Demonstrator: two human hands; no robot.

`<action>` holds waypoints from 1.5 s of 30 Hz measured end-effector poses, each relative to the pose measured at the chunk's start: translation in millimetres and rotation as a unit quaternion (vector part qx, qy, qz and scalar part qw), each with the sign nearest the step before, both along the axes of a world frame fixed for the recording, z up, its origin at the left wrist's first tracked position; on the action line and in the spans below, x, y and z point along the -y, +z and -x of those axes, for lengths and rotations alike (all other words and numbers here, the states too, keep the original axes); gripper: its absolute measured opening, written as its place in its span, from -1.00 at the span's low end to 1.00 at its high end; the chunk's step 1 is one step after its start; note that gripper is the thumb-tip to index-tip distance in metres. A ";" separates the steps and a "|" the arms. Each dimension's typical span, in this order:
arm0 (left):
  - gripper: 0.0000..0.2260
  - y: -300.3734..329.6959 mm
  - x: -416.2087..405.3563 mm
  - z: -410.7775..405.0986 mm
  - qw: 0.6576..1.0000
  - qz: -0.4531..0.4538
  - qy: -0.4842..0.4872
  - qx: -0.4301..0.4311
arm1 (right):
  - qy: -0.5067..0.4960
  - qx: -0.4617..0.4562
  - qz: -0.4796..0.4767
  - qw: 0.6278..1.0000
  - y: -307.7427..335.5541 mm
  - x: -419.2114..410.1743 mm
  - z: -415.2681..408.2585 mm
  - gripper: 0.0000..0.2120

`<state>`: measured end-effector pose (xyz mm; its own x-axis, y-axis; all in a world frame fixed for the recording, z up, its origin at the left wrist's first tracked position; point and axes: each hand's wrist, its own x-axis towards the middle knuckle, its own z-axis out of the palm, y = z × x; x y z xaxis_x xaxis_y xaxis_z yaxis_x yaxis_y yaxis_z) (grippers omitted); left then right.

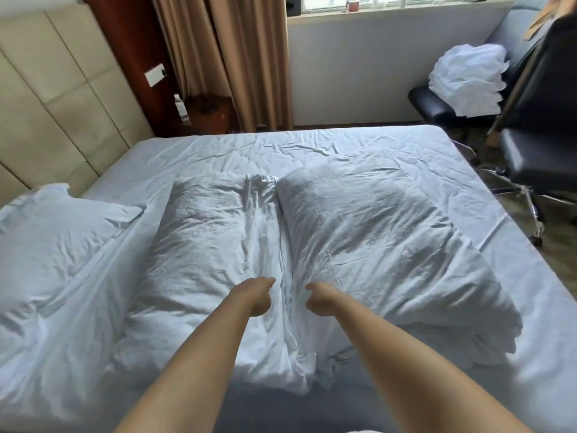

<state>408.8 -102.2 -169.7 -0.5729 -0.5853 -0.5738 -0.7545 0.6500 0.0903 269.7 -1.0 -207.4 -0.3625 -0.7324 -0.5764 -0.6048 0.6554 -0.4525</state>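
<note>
While the left hand point(254, 296) and right hand point(321, 300), just apart, each clutch the one folded duvet point(359, 239), one pillow point(56, 232) lies left of them.

Both bare forearms reach forward, near parallel; the 2 hands sit close but apart, left hand point(254, 296) and right hand point(320, 300) with fingers curled down gripping the duvet point(359, 232), thumbs angled toward each other.
</note>
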 end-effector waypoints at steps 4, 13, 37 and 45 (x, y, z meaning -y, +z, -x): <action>-0.49 8.2 6.4 9.7 0.999 -0.007 0.016 -0.037 | 0.004 -0.017 0.028 0.999 6.2 6.8 11.6 -0.48; -0.44 3.0 31.0 -15.5 0.998 -0.006 0.062 -0.028 | 0.066 -0.001 0.007 0.998 6.6 49.1 -4.1 -0.47; -0.48 -70.7 260.8 -217.8 0.958 -0.089 0.254 -0.103 | 0.183 0.008 0.037 0.982 -12.8 297.3 -208.5 -0.42; -0.43 -114.5 307.4 -237.7 0.928 -0.166 0.304 -0.135 | 0.152 -0.032 0.011 0.988 -46.7 342.4 -231.8 -0.33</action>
<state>646.6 -409.6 -284.2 -0.3449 -0.6641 -0.6634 -0.8931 0.0148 0.4496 501.5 -343.5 -254.2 -0.1585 -0.8255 -0.5417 -0.7996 0.4292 -0.4201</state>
